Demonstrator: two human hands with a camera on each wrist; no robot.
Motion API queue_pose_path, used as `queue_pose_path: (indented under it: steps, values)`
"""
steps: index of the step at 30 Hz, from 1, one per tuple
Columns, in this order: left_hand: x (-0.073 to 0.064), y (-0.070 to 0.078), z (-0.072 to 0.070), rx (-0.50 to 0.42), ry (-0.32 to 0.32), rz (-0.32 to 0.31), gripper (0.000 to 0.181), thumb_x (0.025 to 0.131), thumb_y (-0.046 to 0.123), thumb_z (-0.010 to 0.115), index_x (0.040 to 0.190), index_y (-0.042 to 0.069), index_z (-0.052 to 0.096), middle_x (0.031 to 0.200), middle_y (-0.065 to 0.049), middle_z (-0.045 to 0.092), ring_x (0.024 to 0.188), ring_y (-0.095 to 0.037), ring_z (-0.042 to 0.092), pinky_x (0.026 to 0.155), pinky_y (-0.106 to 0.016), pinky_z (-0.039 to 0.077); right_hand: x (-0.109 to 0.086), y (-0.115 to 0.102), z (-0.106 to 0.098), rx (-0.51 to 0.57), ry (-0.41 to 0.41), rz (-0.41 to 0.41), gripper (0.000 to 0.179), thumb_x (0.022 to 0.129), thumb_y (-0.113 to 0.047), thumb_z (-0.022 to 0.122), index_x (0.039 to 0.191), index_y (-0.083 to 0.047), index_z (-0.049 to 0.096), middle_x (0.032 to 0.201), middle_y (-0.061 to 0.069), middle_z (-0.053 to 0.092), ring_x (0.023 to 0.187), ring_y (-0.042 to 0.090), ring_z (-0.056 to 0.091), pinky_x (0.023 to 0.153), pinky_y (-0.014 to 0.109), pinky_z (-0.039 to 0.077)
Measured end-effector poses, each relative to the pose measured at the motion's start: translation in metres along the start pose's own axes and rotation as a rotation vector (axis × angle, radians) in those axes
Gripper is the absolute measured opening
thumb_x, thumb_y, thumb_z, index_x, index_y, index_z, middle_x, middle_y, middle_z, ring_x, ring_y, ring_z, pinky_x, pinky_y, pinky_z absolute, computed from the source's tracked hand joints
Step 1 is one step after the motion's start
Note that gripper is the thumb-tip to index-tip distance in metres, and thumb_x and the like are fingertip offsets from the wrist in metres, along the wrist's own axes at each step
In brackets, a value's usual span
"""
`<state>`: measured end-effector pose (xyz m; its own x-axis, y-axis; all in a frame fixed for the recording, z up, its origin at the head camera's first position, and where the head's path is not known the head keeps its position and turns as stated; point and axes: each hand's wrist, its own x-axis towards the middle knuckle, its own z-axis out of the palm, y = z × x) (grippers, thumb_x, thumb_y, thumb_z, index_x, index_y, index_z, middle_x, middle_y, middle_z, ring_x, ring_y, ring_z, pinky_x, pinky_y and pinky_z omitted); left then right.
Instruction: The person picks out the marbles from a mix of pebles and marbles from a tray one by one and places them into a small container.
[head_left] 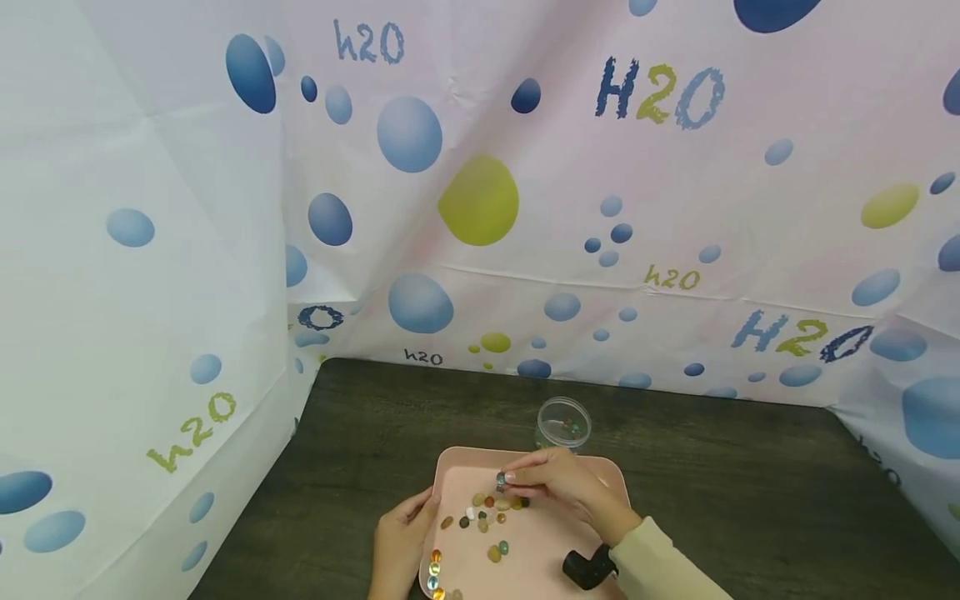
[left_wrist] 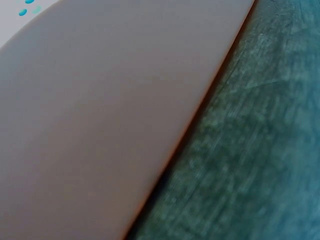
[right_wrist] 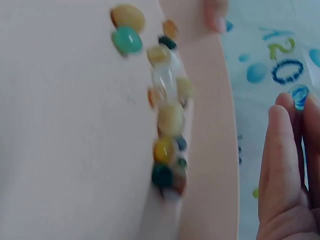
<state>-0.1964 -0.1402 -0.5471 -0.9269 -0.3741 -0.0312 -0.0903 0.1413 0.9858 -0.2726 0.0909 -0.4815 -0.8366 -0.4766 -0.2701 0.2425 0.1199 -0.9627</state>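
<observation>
A shallow pink tray (head_left: 540,542) stands on the dark table. At its left rim my left hand (head_left: 401,537) grips the edge; the thumb tip shows over the rim in the right wrist view. My right hand (head_left: 558,482) is above the tray's far half, pinching a blue glass marble (right_wrist: 300,96) between thumb and fingertips. Below that hand lies a loose group of polished stones (right_wrist: 171,119) in cream, white, orange and dark green. A tan stone (head_left: 493,553) and a green stone (head_left: 504,547) lie closer to me. Several glass marbles (head_left: 434,568) form a row along the left rim.
Behind the tray stands a clear round jar (head_left: 564,423) with small coloured pieces in it. A black wrist device (head_left: 588,568) hangs below my right sleeve. The dark table (head_left: 360,450) meets a printed sheet (head_left: 480,200) at the back and sides.
</observation>
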Motion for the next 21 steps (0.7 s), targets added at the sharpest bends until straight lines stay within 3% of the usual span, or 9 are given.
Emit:
queue_pose_path:
  steps: [10,14,17,21]
  values:
    - [0.001,-0.002,0.001,-0.01,-0.008,0.002,0.034,0.092,0.022,0.072,0.113,-0.005,0.072,0.107,-0.023,0.074,0.089,-0.025,0.074,0.069,-0.025,0.061,-0.015,-0.013,-0.05,0.013,0.182,-0.068,0.04,0.091,-0.009,0.071,0.123,0.013,0.063,0.102,0.006,0.077,0.091,0.011,0.075,0.085,0.029,0.06]
    - [0.001,-0.002,0.001,0.002,0.0,0.002,0.033,0.091,0.022,0.072,0.112,-0.004,0.073,0.106,-0.023,0.074,0.088,-0.024,0.074,0.068,-0.024,0.06,-0.02,-0.018,-0.066,-0.016,0.308,-0.064,0.039,0.092,-0.01,0.07,0.124,0.011,0.063,0.107,0.006,0.076,0.093,0.011,0.074,0.087,0.028,0.059]
    - [0.001,-0.002,0.001,0.005,0.003,0.003,0.032,0.091,0.022,0.073,0.112,-0.003,0.073,0.106,-0.022,0.074,0.087,-0.022,0.074,0.067,-0.022,0.06,-0.023,-0.022,-0.075,-0.138,0.454,-0.1,0.036,0.092,-0.015,0.072,0.121,0.006,0.068,0.11,0.008,0.076,0.099,0.016,0.074,0.092,0.035,0.058]
    - [0.001,-0.001,0.001,0.004,0.001,-0.002,0.033,0.091,0.023,0.073,0.112,-0.002,0.074,0.104,-0.022,0.075,0.084,-0.021,0.074,0.065,-0.02,0.059,-0.025,-0.026,-0.08,-0.442,0.629,-0.171,0.03,0.091,-0.024,0.073,0.113,-0.004,0.075,0.11,0.012,0.076,0.098,0.02,0.072,0.086,0.037,0.06]
